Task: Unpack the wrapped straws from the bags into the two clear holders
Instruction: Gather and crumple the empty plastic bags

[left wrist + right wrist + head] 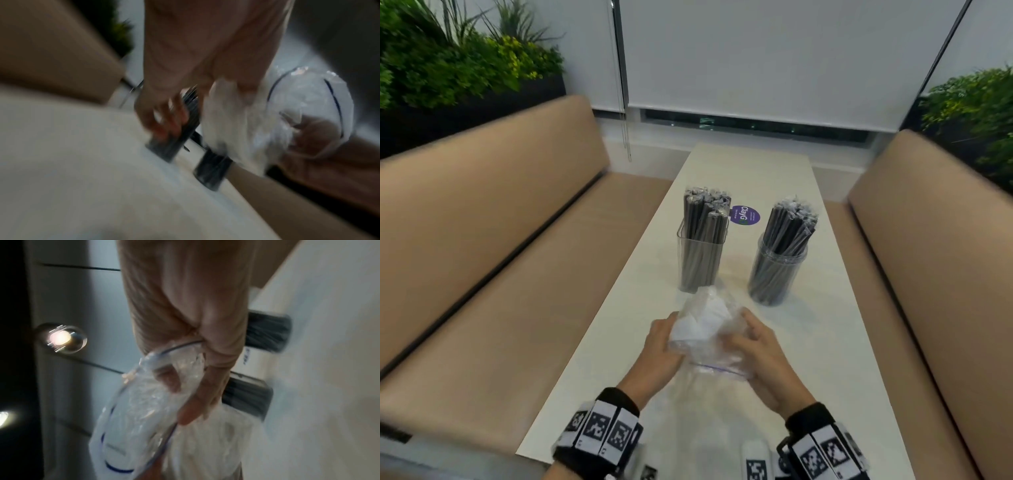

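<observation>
Two clear holders stand mid-table, each packed with dark wrapped straws: a square holder (701,263) on the left and a round holder (779,277) on the right. Just in front of them, both hands hold a crumpled clear zip bag (705,330) with white material inside, lifted off the table. My left hand (666,339) grips its left side. My right hand (753,339) grips the right side near the blue zip line. In the right wrist view the right hand (207,363) pinches the bag (148,426) at its zip edge. The left wrist view is blurred; the bag (246,123) hangs by the left hand (185,91).
The white table (835,342) is long and narrow, with tan padded benches (517,274) on both sides. A round purple sticker (745,215) lies between the holders, farther back. Green plants (448,61) and a window blind stand beyond.
</observation>
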